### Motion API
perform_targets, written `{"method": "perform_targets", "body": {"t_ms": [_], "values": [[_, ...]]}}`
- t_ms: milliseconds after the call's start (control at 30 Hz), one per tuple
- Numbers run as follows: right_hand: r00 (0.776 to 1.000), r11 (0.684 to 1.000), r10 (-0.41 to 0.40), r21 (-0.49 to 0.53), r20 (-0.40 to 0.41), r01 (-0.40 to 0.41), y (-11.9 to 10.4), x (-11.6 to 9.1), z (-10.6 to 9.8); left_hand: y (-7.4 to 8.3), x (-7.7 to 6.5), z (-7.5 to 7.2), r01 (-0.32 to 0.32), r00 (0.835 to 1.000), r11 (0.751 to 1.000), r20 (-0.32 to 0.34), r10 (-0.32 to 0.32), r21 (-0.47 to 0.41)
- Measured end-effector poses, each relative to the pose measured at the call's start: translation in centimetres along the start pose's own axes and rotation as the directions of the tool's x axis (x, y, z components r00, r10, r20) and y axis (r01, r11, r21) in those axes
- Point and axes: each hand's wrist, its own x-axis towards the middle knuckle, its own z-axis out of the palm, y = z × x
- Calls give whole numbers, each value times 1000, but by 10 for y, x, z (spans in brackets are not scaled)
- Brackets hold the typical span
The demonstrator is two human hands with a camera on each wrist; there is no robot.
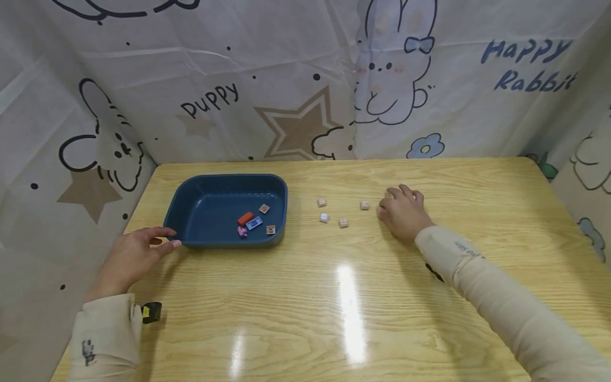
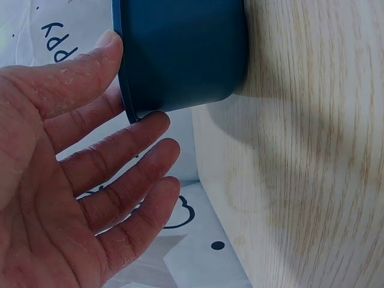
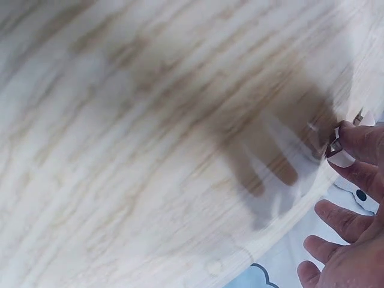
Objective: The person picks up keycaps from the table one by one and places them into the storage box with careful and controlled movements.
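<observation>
My left hand (image 1: 136, 257) pinches the near-left corner of a dark blue bin (image 1: 224, 244), thumb and index finger at its rim; the other fingers spread loosely below the rim in the left wrist view. Over at the right, my right hand (image 1: 403, 213) is low over the table. Its thumb and index finger pinch a small white keycap (image 3: 341, 157) in the right wrist view; the hand hides it from the head view. Just left of this hand lies a beige keycap (image 1: 365, 205). Farther left are another beige keycap (image 1: 343, 223), a white keycap (image 1: 324, 218) and a pale keycap (image 1: 322, 202).
Inside the bin lie a red-orange piece (image 1: 245, 218), a blue rectangular piece (image 1: 254, 223), a pink piece (image 1: 242, 232) and two beige square pieces, one a tile (image 1: 271, 229). Printed cloth (image 1: 296, 63) hangs behind the wooden table (image 1: 286, 307).
</observation>
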Motion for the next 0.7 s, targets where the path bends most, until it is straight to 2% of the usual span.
{"method": "perform_targets", "body": {"t_ms": [433,700], "values": [[1000,1000,-16,-17,-17,15,-5,2,-6,-1,-1,0,10,1000,1000,7,-10,-8],[998,999,-54,-5,-24,54,-24,14,-12,-2,0,0,-5,1000,1000,9,5,8]]}}
